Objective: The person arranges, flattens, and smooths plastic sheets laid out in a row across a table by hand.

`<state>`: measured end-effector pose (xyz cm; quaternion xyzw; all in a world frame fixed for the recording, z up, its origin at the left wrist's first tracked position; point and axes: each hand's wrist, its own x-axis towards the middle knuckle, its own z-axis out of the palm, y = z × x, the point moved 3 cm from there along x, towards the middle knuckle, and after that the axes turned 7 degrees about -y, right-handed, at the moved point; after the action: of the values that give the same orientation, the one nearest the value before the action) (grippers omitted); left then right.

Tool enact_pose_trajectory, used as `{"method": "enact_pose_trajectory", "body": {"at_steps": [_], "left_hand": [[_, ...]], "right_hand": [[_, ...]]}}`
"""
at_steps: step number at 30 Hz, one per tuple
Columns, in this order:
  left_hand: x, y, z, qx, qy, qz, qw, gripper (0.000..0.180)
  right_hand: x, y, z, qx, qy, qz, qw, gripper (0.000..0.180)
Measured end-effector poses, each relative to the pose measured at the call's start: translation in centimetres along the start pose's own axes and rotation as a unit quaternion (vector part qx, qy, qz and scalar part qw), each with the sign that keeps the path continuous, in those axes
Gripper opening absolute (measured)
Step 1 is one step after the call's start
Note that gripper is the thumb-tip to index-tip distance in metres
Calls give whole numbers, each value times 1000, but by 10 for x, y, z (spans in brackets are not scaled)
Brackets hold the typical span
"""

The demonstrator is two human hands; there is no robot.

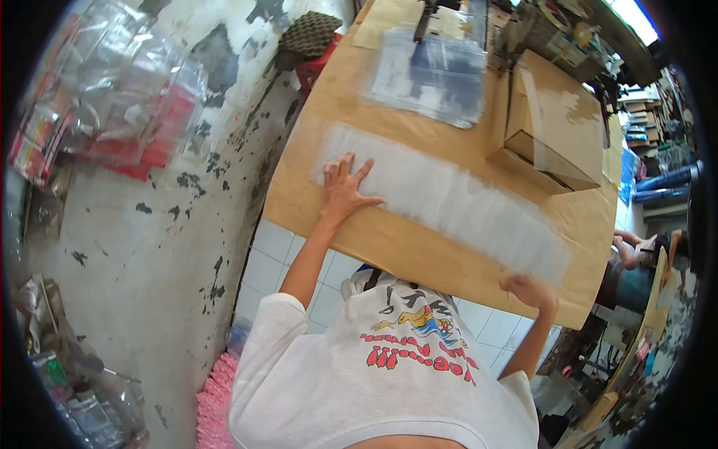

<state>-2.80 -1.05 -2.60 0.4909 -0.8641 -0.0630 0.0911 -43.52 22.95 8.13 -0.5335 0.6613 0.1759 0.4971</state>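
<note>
A long, translucent plastic strip (pixel 441 191) lies slantwise across the brown-covered table (pixel 299 176), its right part smeared by motion. On its left end my left hand (pixel 345 187) rests flat with the fingers spread and the thumb pointing right. By the strip's near right corner, at the table's front edge, my right hand (pixel 529 290) is closed with its fingers curled in. It is slightly blurred, and whatever is between those fingers is hidden.
A stack of clear plastic sheets or bags (pixel 434 75) lies at the far side, left of a taped cardboard box (pixel 557 123). A peeling wall (pixel 172 239) with hanging plastic packaging (pixel 127 97) stands at left. Another person (pixel 636 262) is at far right.
</note>
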Motion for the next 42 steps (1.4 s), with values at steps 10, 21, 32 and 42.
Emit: {"method": "enact_pose_trajectory", "body": {"at_steps": [10,21,32,42], "left_hand": [[25,-9,22,-130,41,-45,990,62],[39,-7,23,-49,57,-56,996,75],[40,-7,25,-64,90,-59,992,78],[40,-18,27,41,52,-91,994,74]], "right_hand": [[213,-463,72,-330,36,-376,865,56],[286,-505,15,159,453,-274,833,56],[123,-218,-70,297,666,-303,614,55],[-13,142,-45,157,805,104,563,60]]}}
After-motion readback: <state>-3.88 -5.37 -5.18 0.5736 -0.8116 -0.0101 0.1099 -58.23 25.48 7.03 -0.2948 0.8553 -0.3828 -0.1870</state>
